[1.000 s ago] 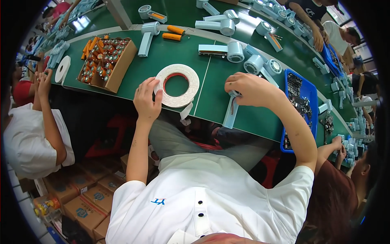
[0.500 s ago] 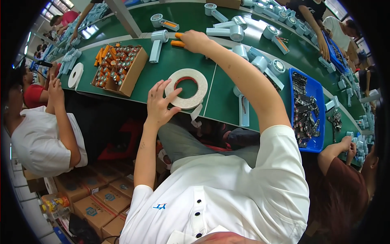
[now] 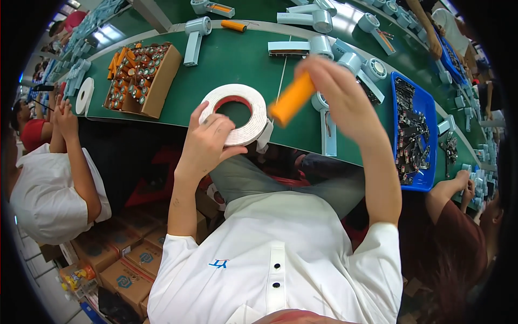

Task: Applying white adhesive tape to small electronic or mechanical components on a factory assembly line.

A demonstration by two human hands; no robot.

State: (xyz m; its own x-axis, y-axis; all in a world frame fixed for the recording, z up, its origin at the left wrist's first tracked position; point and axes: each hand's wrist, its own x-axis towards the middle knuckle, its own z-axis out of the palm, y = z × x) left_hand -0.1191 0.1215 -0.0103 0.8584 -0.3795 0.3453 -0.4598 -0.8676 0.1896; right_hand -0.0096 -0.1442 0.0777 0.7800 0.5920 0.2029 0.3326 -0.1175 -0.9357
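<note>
A wide white roll of double-sided tape (image 3: 253, 102) with a red inner ring lies at the table's near edge. My left hand (image 3: 208, 135) grips its left side, fingers bent over the face and thumb at the lower rim. A loose tape end (image 3: 264, 138) hangs over the edge on the right. In my right hand (image 3: 337, 97), blurred by motion, is an orange cylindrical battery (image 3: 293, 100), held tilted above the table, just right of the roll. Another orange battery (image 3: 233, 25) lies farther back, beside a light-blue handheld fan (image 3: 195, 40).
At left stands a cardboard box (image 3: 167, 81) of motors and orange batteries, with another white tape roll (image 3: 84, 96) beyond it. More fan bodies (image 3: 322, 21) lie at the back. A blue tray (image 3: 429, 135) of circuit boards is on the right. Co-workers sit on both sides.
My right hand has come back from the far side of the table, bringing one orange battery toward the tape roll. The left hand has closed onto the roll, which sits slightly nearer me.
</note>
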